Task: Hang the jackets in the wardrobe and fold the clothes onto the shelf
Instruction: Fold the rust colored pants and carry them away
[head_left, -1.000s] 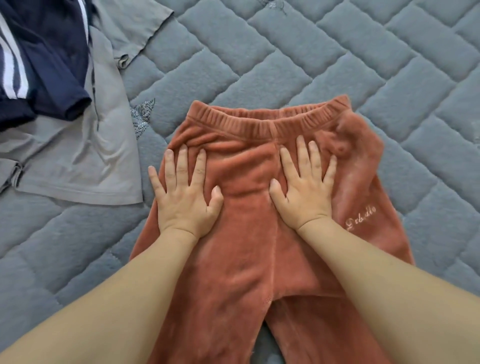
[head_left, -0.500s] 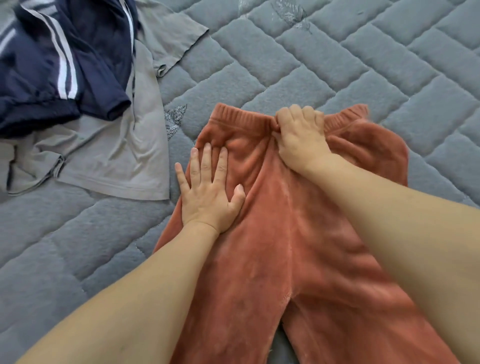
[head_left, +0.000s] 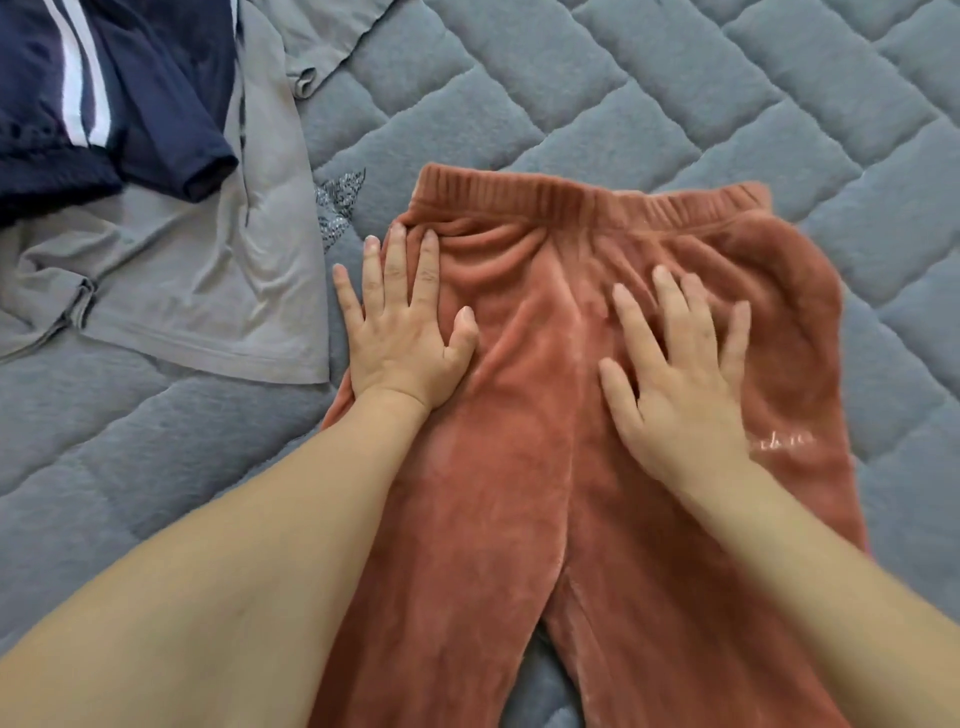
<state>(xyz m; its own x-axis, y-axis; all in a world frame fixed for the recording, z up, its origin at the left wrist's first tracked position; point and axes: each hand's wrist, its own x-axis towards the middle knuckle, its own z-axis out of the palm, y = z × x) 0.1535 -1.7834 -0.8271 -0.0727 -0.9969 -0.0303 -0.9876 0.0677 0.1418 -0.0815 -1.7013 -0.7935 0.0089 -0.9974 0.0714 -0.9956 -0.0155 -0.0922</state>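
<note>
Rust-orange velvet trousers (head_left: 524, 457) lie flat on the grey quilted bed, elastic waistband at the far end and legs running toward me. My left hand (head_left: 400, 327) rests flat with straight fingers on the trousers' left hip, its little finger over the edge onto the quilt. Over the right hip my right hand (head_left: 675, 374) has its fingers spread and straight; motion blur leaves it unclear whether the palm touches the fabric. White embroidered lettering shows beside my right wrist.
A grey T-shirt (head_left: 208, 291) lies spread at the left, touching the trousers' left side. A navy garment with white stripes (head_left: 104, 98) is heaped on it in the top left corner. The grey quilted bed cover (head_left: 727, 93) stretches beyond the waistband and to the right.
My right hand has let go of the waistband's middle and come back down over the right hip with fingers spread. My left hand slid toward the trousers' left edge.
</note>
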